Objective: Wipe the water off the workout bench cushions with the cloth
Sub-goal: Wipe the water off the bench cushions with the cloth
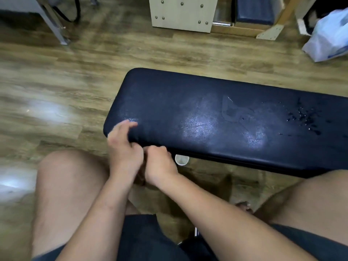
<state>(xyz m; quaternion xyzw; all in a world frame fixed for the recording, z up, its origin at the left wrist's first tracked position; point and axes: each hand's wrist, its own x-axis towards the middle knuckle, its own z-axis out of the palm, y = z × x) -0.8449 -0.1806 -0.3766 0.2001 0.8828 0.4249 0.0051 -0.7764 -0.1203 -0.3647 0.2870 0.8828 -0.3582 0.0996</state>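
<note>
The fingers (131, 124) of the left hand (123, 147) are loosely curled and slightly spread, the tips laid on the top of the bench cushion (226, 117) at its near left corner; nothing can be seen held in them. The fingers (157, 148) of the right hand (160, 164) are curled in together just beside the left hand, pressed against the near edge of the cushion; whether anything is clamped inside them cannot be told, as the picture is blurred there. The two hands are touching or nearly touching at the thumbs. No cloth can be made out in either hand.

The dark cushion is seen stretching from its rounded left end toward the right edge of the view. A cluster of water drops (303, 117) is seen on its top toward the right end, well apart from both hands. A faint damp outline (231, 112) is visible near the middle, with pale glare patches beside it.

Below the near edge, just to the right of the right hand, a small white cup (181, 160) is seen on the wooden floor (56, 95). Bare knees and dark shorts (143, 240) are seen at the bottom. A white plastic bag (331, 36) lies at the far right.
</note>
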